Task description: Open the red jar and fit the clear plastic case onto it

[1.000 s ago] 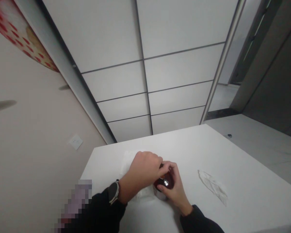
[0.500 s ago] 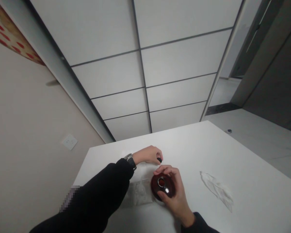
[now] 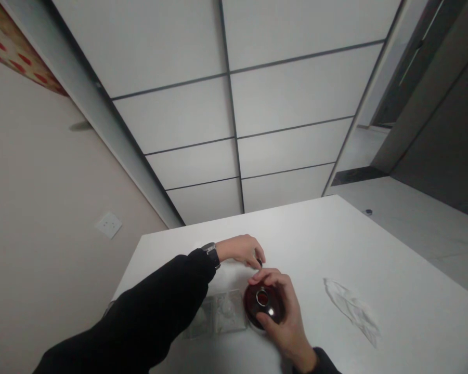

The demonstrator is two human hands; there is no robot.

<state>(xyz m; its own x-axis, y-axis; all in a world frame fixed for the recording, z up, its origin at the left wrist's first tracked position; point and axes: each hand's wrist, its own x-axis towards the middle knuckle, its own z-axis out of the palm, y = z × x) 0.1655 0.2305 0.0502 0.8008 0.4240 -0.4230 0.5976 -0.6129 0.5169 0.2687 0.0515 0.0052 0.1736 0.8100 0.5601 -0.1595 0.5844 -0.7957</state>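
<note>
A white table (image 3: 335,228) stands on a pale grey floor (image 3: 425,234) at three o'clock, beneath a white panelled ceiling (image 3: 234,114), with a beige wall (image 3: 35,208) holding a white socket plate (image 3: 108,225) at nine o'clock and a dark wall panel (image 3: 432,93) at two.

I can't tell home from office: a white table (image 3: 335,234) at six, wall socket (image 3: 108,225) at nine, grey floor tiles (image 3: 421,234) at three.

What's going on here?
A person at a white table holds a round dark red bottle in the right hand, its open neck showing. The left hand pinches a small black cap just beyond it. A clear plastic packet lies beside the bottle, and a crumpled white tissue lies farther right.
</note>
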